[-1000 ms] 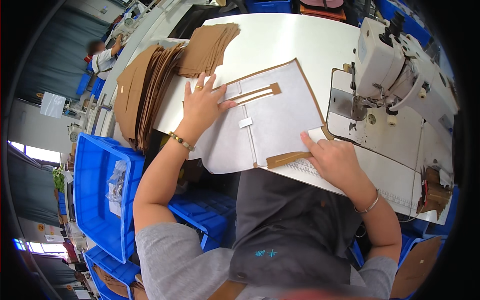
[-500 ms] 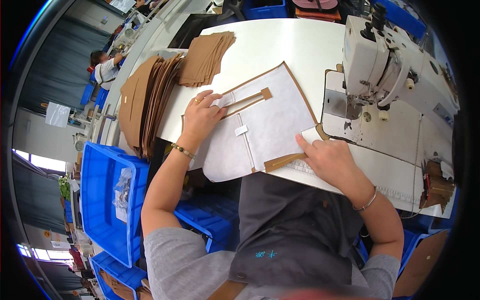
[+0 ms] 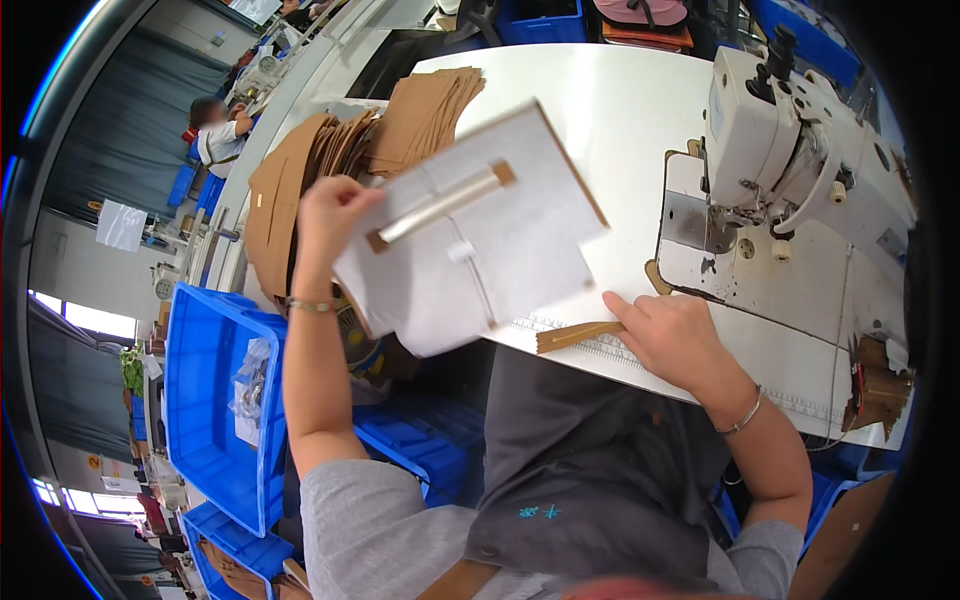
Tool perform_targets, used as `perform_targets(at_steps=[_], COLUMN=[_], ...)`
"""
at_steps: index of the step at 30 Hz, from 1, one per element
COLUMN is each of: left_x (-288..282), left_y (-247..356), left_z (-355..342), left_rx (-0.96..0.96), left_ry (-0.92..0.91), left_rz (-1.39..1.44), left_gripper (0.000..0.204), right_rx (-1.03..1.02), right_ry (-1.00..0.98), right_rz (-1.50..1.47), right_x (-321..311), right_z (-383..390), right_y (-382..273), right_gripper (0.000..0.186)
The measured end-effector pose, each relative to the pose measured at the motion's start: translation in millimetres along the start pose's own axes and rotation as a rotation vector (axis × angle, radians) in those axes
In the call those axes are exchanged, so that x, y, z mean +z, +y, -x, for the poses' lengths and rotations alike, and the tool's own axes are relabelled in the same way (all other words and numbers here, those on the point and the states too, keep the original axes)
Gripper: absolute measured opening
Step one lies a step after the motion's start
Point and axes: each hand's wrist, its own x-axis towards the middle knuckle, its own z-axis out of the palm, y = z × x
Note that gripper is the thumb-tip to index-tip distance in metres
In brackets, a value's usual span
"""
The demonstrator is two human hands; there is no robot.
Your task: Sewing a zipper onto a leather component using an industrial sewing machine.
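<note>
White-backed panel (image 3: 530, 230) at 12 o'clock, slanted, looks raised off the table (image 3: 570, 80), lower-left corner past the front edge. Risk: one-edge grip could let it sag and crease, or catch the brown stack (image 3: 425, 115) at 11. My left hand (image 3: 332, 215), at 10: thumb and fingers pinched together on the panel's upper-left edge, forearm near upright. My right hand (image 3: 672, 338), 3 to 4: half-curled, index out, at the brown strip (image 3: 575, 336); can't tell if gripped or just pressed.
</note>
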Motion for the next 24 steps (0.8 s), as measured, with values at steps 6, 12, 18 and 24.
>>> perform_targets(at_steps=[6,12,18,24], left_x=[-165,-134,-27,60], left_y=[15,-17,-55,-21], left_z=[-13,-5,29,-35], left_rx=[0.222,0.354,0.148,0.397], left_ry=[0.73,0.753,0.247,0.302], left_rz=[-0.678,-1.142,-0.8,-0.436], left_gripper=[0.028,0.026,0.03,0.023], right_rx=[-0.051,-0.086,0.093,0.399], right_ry=[0.032,0.107,0.048,0.212], right_rz=[-0.039,-0.02,-0.051,-0.351], right_x=[-4,-19,-47,-44], right_z=[-3,-1,51,91], right_y=[-7,-19,-23,-14], right_gripper=[0.029,0.021,0.025,0.022])
